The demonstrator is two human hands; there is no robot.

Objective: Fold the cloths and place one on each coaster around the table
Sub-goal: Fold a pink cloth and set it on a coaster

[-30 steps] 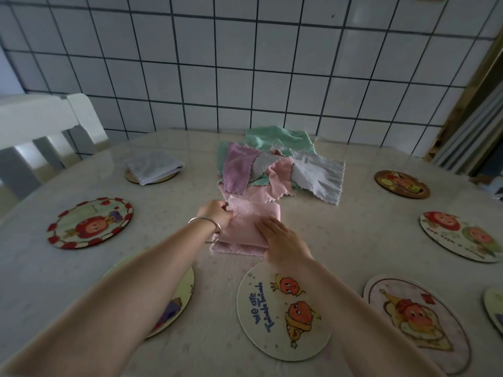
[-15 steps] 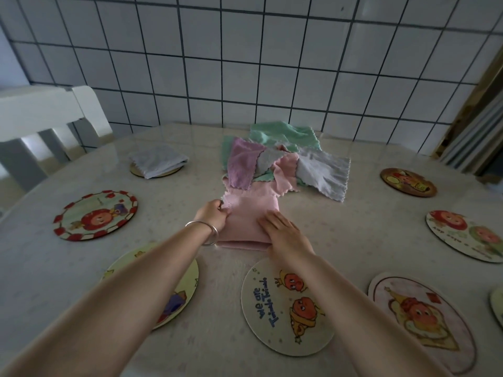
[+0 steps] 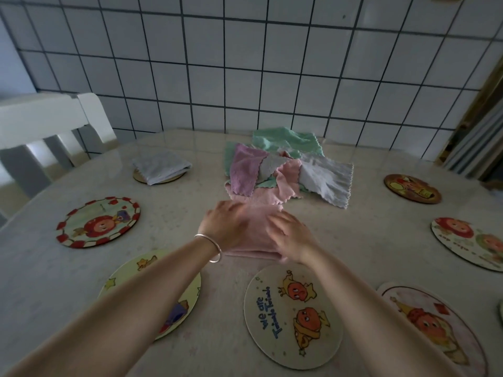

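Observation:
A folded pink cloth (image 3: 257, 232) lies on the table in front of me. My left hand (image 3: 227, 227) rests flat on its left part with fingers spread. My right hand (image 3: 291, 234) lies on its right part, fingers straight and blurred. Behind it sits a loose pile of cloths (image 3: 288, 170) in pink, purple, green and grey. A folded grey cloth (image 3: 160, 165) lies on a coaster (image 3: 141, 177) at the far left. Several round picture coasters ring the table, among them one with red trim (image 3: 98, 221) and one with writing (image 3: 292, 317).
A white chair (image 3: 40, 126) stands at the table's left corner. The tiled wall (image 3: 245, 63) runs behind the table. More coasters lie at the right (image 3: 412, 188), (image 3: 468, 242), (image 3: 432, 330) and under my left forearm (image 3: 152, 289).
My left hand let go of the cloth's left edge and now lies flat on top. The right hand has slid over the cloth. The camera moved slightly closer.

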